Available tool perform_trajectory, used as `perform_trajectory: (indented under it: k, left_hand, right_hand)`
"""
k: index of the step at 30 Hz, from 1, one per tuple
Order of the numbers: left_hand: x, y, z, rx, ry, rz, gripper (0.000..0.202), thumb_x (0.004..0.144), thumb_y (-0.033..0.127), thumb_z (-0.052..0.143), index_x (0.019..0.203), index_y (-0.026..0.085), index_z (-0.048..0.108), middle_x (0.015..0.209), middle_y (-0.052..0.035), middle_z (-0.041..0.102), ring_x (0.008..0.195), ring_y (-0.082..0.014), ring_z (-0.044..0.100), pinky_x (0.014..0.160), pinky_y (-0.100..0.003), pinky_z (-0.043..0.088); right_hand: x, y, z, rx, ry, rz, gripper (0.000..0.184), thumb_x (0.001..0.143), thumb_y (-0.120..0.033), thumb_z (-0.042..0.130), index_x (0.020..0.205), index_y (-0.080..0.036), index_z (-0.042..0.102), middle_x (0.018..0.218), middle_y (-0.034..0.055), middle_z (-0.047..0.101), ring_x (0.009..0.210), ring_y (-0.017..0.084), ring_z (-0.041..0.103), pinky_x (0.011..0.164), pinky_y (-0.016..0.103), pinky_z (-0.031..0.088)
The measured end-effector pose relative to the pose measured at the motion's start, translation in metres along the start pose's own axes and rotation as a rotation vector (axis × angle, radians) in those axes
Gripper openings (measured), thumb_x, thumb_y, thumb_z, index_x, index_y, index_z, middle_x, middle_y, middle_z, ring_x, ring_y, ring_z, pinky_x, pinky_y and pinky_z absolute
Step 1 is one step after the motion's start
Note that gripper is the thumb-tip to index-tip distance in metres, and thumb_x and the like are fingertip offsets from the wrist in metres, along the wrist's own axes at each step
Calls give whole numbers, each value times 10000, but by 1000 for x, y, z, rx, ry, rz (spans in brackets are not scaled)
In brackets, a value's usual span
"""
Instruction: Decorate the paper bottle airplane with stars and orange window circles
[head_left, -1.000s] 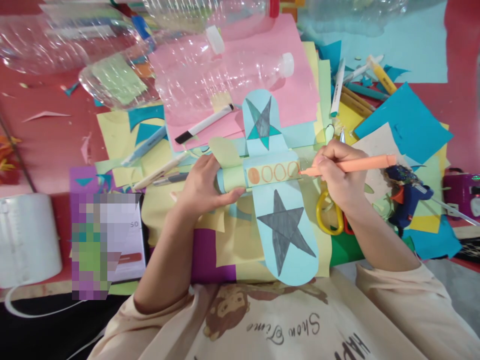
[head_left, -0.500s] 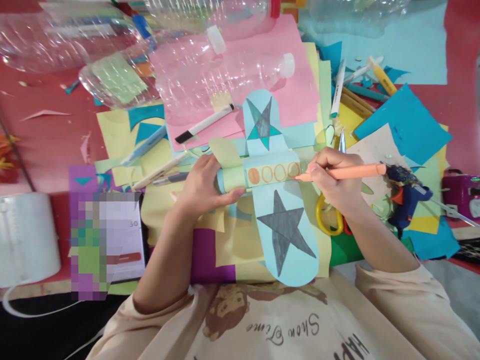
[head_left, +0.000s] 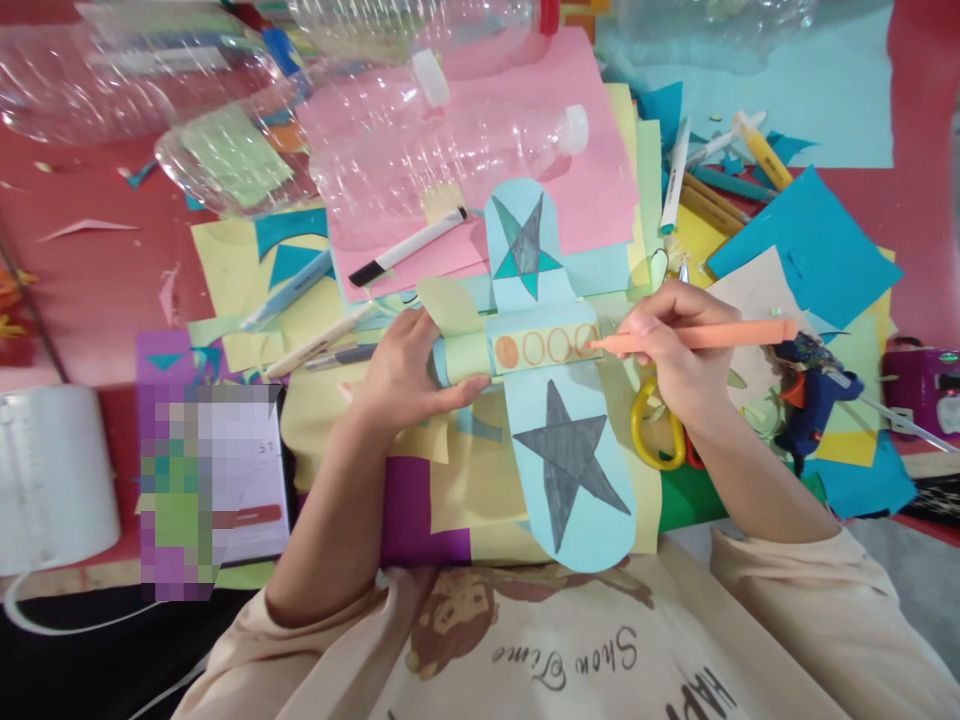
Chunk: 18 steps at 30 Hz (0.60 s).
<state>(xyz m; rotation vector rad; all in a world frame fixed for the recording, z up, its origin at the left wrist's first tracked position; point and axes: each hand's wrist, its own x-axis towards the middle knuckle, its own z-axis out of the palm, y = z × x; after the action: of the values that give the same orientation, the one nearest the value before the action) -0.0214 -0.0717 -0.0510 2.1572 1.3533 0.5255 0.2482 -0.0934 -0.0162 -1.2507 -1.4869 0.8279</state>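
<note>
A paper model plane lies across my front, with a rolled green and blue paper body [head_left: 469, 357] and two rounded light-blue wings [head_left: 611, 540]. The lower wing bears a dark grey star [head_left: 566, 455]; the upper one has a grey and teal star [head_left: 525, 245]. Along the body runs a yellow strip [head_left: 550, 364] with a row of orange circles, the leftmost filled in. My left hand [head_left: 409, 375] is wrapped round the body's left end. In my right hand [head_left: 686, 345] is an orange marker [head_left: 739, 334], its tip at the rightmost circle.
Clear plastic bottles [head_left: 480, 150] lie at the back on pink paper [head_left: 592, 210]. Yellow-handled scissors [head_left: 637, 430] and a blue glue gun [head_left: 814, 410] are to the right. A black-capped marker [head_left: 409, 247] rests behind the plane. At left are a phone [head_left: 255, 480] and a white container [head_left: 56, 475].
My right hand has shifted slightly up and right, tilting the marker a little; its tip moved from the circle's lower edge to inside it. My left hand and the plane stay put.
</note>
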Motion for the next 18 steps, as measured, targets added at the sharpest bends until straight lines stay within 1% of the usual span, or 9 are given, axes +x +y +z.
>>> perform_trajectory:
  k: [3, 5, 7, 8, 10, 12, 15, 18]
  left_hand:
    - [0, 1, 2, 11, 2, 40, 615, 741, 660, 554, 1107, 166, 580, 1037, -127, 653, 993, -314, 615, 856, -451, 523]
    - [0, 3, 4, 21, 2, 67, 645, 744, 689, 536, 1114, 163, 585, 1015, -123, 658, 970, -310, 621, 842, -449, 527]
    - [0, 5, 5, 23, -5, 78, 655, 746, 700, 527, 1112, 160, 590, 1007, -123, 661, 958, -305, 625, 842, -449, 527]
    - [0, 6, 6, 23, -10, 76, 648, 746, 700, 529, 1105, 164, 594, 1009, -121, 662, 957, -303, 625, 846, -447, 526]
    - [0, 7, 6, 28, -17, 69, 627, 742, 699, 538, 1082, 176, 603, 1002, -112, 663, 952, -296, 624, 849, -441, 526]
    - [0, 8, 6, 33, -16, 73, 613, 745, 693, 544, 1069, 177, 606, 983, -106, 664, 940, -292, 625, 842, -440, 528]
    - [0, 7, 6, 36, -2, 111, 604, 767, 680, 539, 1077, 165, 603, 971, -111, 665, 925, -289, 632, 833, -436, 529]
    - [0, 6, 6, 49, 22, 158, 604, 792, 690, 512, 1074, 162, 593, 961, -113, 668, 902, -281, 641, 809, -423, 536]
  right_hand:
    - [-2, 1, 1, 89, 42, -81, 345, 892, -446, 564, 631, -221, 541, 516, -43, 497, 420, 84, 424, 395, 259, 339]
    - [-4, -2, 2, 108, 38, -109, 239, 887, -395, 582, 717, -227, 584, 578, -39, 542, 466, 87, 484, 408, 250, 371]
    - [-7, -6, 4, 85, -29, -103, 92, 854, -306, 636, 812, -229, 607, 653, -38, 593, 526, 88, 539, 441, 238, 412]
    - [-8, -8, 5, 66, -74, -107, 56, 837, -259, 655, 831, -226, 610, 677, -38, 613, 549, 87, 557, 461, 234, 429]
    - [-9, -11, 7, 36, -153, -127, 68, 823, -198, 666, 799, -215, 605, 676, -40, 633, 579, 88, 584, 505, 233, 460]
    - [-9, -13, 9, 23, -186, -130, 119, 836, -183, 652, 741, -208, 586, 629, -43, 622, 594, 93, 601, 542, 239, 479]
    - [-9, -13, 10, 9, -185, -93, 155, 845, -198, 648, 713, -210, 567, 594, -43, 608, 592, 98, 602, 538, 240, 472]
    - [-8, -13, 11, -24, -175, -93, 183, 840, -206, 654, 689, -209, 550, 595, -40, 612, 577, 93, 589, 519, 233, 457]
